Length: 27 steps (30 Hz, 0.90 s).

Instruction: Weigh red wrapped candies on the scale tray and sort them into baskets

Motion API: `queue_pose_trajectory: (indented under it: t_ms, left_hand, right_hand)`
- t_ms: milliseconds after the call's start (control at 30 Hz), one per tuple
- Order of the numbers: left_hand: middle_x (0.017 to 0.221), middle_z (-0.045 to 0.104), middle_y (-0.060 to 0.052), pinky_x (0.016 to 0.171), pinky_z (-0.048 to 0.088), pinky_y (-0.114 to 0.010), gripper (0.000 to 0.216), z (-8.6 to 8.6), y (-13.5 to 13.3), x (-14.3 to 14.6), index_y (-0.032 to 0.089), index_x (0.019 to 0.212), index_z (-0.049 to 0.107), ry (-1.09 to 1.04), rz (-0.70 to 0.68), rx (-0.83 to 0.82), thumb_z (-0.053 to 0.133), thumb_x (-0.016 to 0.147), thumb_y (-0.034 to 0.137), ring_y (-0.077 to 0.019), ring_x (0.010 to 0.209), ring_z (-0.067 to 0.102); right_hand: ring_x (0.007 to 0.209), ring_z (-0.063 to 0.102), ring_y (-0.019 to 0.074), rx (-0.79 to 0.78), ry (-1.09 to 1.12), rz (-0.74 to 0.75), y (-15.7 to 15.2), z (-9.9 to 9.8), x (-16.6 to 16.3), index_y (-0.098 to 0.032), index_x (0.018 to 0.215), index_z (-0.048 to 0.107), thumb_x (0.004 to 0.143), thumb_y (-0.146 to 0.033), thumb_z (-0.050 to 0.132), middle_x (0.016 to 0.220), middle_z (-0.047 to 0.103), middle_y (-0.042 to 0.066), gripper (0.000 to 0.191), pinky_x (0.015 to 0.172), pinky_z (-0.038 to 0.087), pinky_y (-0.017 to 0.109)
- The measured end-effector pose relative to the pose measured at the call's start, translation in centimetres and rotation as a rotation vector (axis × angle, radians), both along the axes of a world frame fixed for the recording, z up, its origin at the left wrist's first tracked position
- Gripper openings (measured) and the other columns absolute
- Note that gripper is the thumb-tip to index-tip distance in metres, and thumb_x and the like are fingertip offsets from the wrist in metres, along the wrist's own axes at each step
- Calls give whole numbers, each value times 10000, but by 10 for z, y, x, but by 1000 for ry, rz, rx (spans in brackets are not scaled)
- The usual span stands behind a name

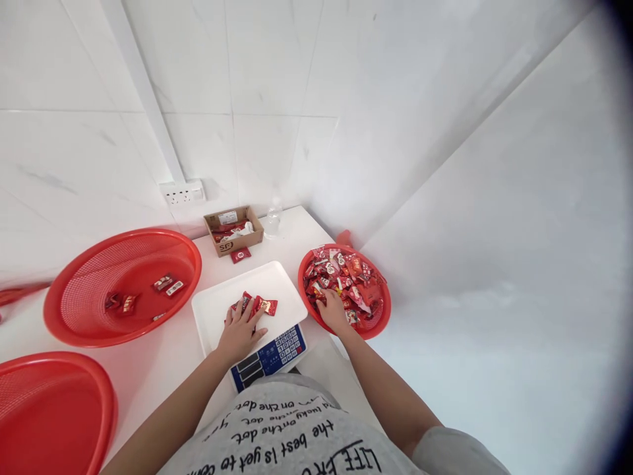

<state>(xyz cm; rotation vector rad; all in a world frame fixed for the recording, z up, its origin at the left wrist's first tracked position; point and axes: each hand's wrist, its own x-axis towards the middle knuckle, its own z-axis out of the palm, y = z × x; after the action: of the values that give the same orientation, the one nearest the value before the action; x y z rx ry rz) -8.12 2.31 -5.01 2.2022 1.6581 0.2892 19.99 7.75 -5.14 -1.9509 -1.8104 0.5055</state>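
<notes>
My left hand [241, 330] rests palm down on the white tray [212, 310] of a weighing scale, its fingers spread over a few small red candy packets [268, 306]. Part of those packets is hidden under the fingers. To the right, my right hand [332, 310] reaches into a round red basket [383, 316] heaped with wrapped candies [353, 270]. Its fingers are bent and close on a candy packet [320, 289] at the near left of the heap. The scale's blue keypad panel [270, 356] shows below the tray.
A large red basket [64, 284] with several packets in it stands at left, another red basket [106, 396] nearer. Behind the tray sit an open cardboard box [240, 245], a red packet [241, 255] and a clear bottle [273, 218]. Walls bound the table behind and at right.
</notes>
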Motion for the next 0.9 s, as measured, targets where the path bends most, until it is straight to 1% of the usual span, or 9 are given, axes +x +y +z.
queue_pose_trajectory:
  t_ms: [100, 167, 267, 367, 500, 567, 667, 767, 900]
  left_hand:
    - [1470, 240, -35, 1047, 125, -565, 545, 1, 12, -1, 341, 1348, 322, 85, -42, 13, 410, 834, 501, -319, 1352, 95]
    - [1471, 236, -43, 1045, 131, -571, 556, 1, 12, -2, 334, 1349, 323, 119, -55, 27, 409, 830, 514, -324, 1352, 91]
    - [1476, 217, -66, 1050, 129, -565, 573, -1, 3, -2, 304, 1357, 317, 118, -26, 59, 409, 830, 510, -318, 1355, 74]
    - [1478, 207, -79, 1051, 154, -550, 586, -2, -11, -1, 290, 1371, 288, 80, 8, 88, 401, 837, 501, -304, 1357, 73]
    - [1464, 249, -85, 1047, 179, -544, 581, -1, -25, 0, 275, 1373, 285, 39, 14, 99, 372, 847, 506, -294, 1358, 81]
    - [1456, 270, -82, 1046, 186, -544, 582, 0, -30, 0, 272, 1372, 288, 33, 15, 90, 367, 848, 510, -294, 1357, 88]
    - [1458, 270, -69, 1051, 185, -537, 577, -2, -39, -4, 276, 1370, 293, 35, 29, 79, 366, 848, 509, -293, 1356, 94]
    - [1460, 264, -69, 1052, 181, -541, 570, -4, -47, -12, 271, 1364, 311, 43, 68, 62, 359, 849, 510, -296, 1355, 100]
    - [1457, 265, -89, 1052, 178, -539, 585, -3, -56, -21, 242, 1360, 326, 50, 110, 20, 353, 847, 521, -292, 1357, 84]
  right_hand:
    - [1166, 427, 231, -68, -55, -71, 8, -4, 11, -126, 1215, 492, 796, -214, 445, 1246, 490, 132, 431, 1000, 313, 343]
    - [1193, 412, 235, -100, -64, -98, 12, -5, 17, -119, 1242, 469, 804, -197, 427, 1282, 472, 135, 447, 1008, 302, 338]
    - [1173, 448, 241, -129, -55, -103, 20, -7, 26, -125, 1262, 457, 804, -187, 424, 1271, 500, 133, 463, 989, 324, 342]
    - [1104, 520, 215, -156, -26, -99, 31, -11, 32, -166, 1267, 463, 835, -216, 382, 1222, 559, 98, 442, 942, 376, 328]
    - [1050, 560, 179, -162, 8, -59, 43, -14, 29, -232, 1200, 541, 839, -244, 393, 1171, 606, 32, 391, 921, 398, 305]
    - [1035, 565, 183, -142, 10, -60, 44, -14, 25, -230, 1151, 583, 826, -237, 410, 1131, 630, 32, 369, 934, 386, 318]
    - [1036, 556, 203, -79, 8, -89, 37, -7, 19, -186, 1080, 628, 809, -223, 418, 1086, 647, 67, 346, 960, 357, 343]
    - [1055, 532, 208, 0, 30, -128, 23, 7, 16, -154, 1080, 616, 816, -224, 378, 1100, 629, 90, 362, 970, 346, 362]
    - [1067, 517, 206, 174, 268, -131, 3, 31, 2, -149, 1090, 593, 803, -290, 415, 1135, 595, 106, 366, 959, 370, 372]
